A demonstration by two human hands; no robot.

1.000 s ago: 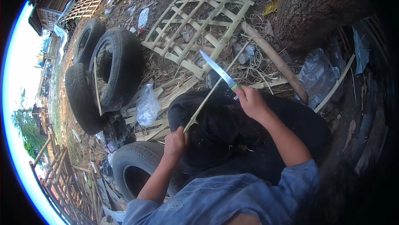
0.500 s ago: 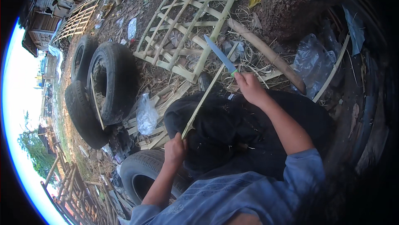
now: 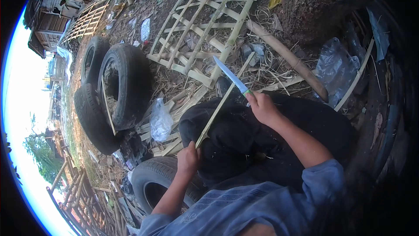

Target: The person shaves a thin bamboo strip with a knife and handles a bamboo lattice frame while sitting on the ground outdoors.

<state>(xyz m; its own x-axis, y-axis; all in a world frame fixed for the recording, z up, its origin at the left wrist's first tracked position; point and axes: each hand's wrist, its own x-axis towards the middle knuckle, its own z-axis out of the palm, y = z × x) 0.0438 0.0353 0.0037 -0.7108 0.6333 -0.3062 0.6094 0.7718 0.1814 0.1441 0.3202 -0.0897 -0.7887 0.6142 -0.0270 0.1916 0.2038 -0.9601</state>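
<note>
My left hand (image 3: 189,157) is closed round the near end of a pale bamboo strip (image 3: 217,108). The strip slants up and away to the right, passing over my dark trouser leg. In my right hand (image 3: 263,107) is a knife (image 3: 230,75) with a green handle, its long blade pointing up and to the left. The blade crosses the strip, but whether it touches I cannot tell. Beyond the knife, a lattice panel (image 3: 203,31) of woven bamboo strips lies on the littered ground.
Old tyres (image 3: 126,85) stand at the left, and another tyre (image 3: 150,179) sits beside my left forearm. A bamboo pole (image 3: 288,59) lies to the right of the lattice, near a tree trunk (image 3: 325,9). Clear plastic bags (image 3: 160,120) and split bamboo pieces litter the ground.
My right hand and the knife have come down slightly, so the blade now lies lower along the strip. My left hand still grips the strip. The whole view has shifted a little.
</note>
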